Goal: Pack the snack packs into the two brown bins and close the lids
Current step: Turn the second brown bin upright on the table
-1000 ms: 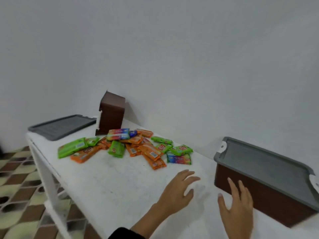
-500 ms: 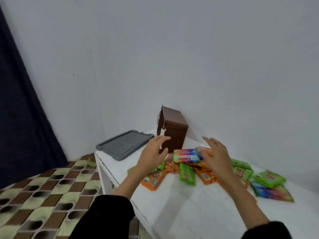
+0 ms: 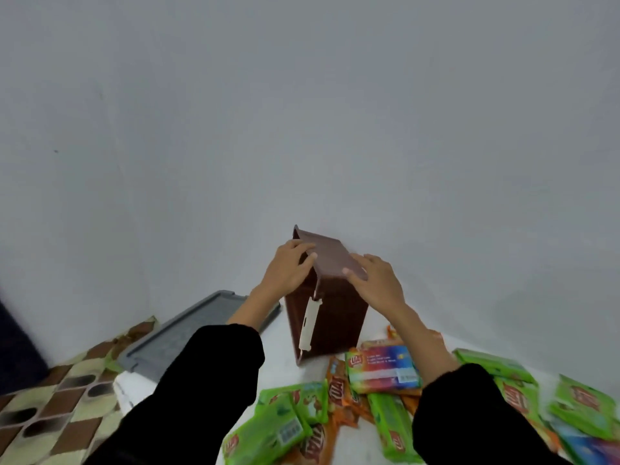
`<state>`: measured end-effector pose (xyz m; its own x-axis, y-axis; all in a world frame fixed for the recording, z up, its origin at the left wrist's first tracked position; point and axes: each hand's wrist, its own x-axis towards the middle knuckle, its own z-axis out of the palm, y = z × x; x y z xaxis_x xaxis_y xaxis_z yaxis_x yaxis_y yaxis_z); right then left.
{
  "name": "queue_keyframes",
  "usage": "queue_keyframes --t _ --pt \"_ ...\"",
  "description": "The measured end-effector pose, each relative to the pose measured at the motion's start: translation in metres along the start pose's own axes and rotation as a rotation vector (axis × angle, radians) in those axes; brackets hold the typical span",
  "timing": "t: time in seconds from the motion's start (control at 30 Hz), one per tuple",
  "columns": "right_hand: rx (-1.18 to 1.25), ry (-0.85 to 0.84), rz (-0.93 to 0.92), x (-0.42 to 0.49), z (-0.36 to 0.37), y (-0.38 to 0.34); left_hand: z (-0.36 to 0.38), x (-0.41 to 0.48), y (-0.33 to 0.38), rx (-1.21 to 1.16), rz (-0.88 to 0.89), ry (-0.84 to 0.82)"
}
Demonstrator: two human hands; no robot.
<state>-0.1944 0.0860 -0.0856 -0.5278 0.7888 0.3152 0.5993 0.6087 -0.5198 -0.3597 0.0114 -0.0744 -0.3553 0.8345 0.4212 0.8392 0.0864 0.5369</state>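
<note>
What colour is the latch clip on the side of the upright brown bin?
Off-white, against the brown bin; the latch clip shows best in the head view.

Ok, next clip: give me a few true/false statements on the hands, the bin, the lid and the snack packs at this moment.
1. Both hands grip the upended brown bin. True: left hand and right hand hold its top end.
2. The grey lid is closed on that bin. False: it lies flat on the table, left of the bin.
3. The snack packs lie loose on the table. True.
4. The bin lies flat, opening up. False: it stands on end.
</note>
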Motion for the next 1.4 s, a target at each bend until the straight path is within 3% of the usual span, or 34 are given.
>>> queue_keyframes --t 0.2,0.37,0.6,0.77,1.0,1.4 --pt "0.066 -0.081 0.106 0.045 0.037 0.003 0.032 0.048 -0.025 -0.087 -0.097 -0.128" --pt "0.220 -0.106 0.258 0.055 0.039 0.015 0.033 0.068 -0.033 -0.010 -0.152 -0.257" --pt "0.351 0.059 0.384 0.043 0.047 0.006 0.039 0.045 -0.015 -0.427 -0.219 -0.160" --pt "0.429 0.169 0.409 0.016 0.045 -0.012 0.027 0.030 -0.010 -0.522 -0.138 -0.148" --pt "0.449 0.380 0.393 -0.026 -0.008 -0.027 -0.008 0.012 0.049 -0.519 0.047 -0.203" --pt "0.348 0.514 0.453 -0.150 -0.121 0.038 0.038 -0.058 0.188 -0.479 0.200 -0.297"
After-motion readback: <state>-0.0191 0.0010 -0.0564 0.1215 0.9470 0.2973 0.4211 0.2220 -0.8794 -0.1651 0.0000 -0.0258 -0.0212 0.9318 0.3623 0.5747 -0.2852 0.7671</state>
